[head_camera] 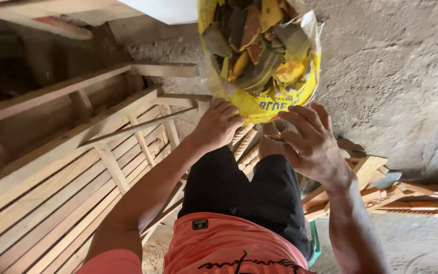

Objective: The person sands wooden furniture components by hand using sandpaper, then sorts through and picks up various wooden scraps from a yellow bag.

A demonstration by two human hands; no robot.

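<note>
The left hand [219, 124] is curled shut, knuckles up, gripping the lower rim of a yellow sack [272, 99] at its bottom left edge. The right hand [307, 139] is half open, fingers bent and spread, its fingertips touching the sack's bottom edge on the right; a small dark flat piece [275, 137] lies under the fingers, though whether it is pinched cannot be told. The sack sits just ahead of both hands, against the rough grey wall [391, 76], its mouth open toward the camera and filled with flat scraps [252, 40] in yellow, orange and dull green.

To the left, slatted wooden frames [77, 167] of pale timber lean across each other and fill that side. Between the hands and below the sack, turned wooden spindles [244, 139] show beside the person's knee. To the right lie carved wooden parts [381, 190], stacked near the floor.

Both forearms reach forward from the bottom edge, the left one slanting up from the lower left, the right one rising nearly straight with the wrist bent inward. Black shorts [244, 187] and an orange shirt [229, 246] lie between them.
</note>
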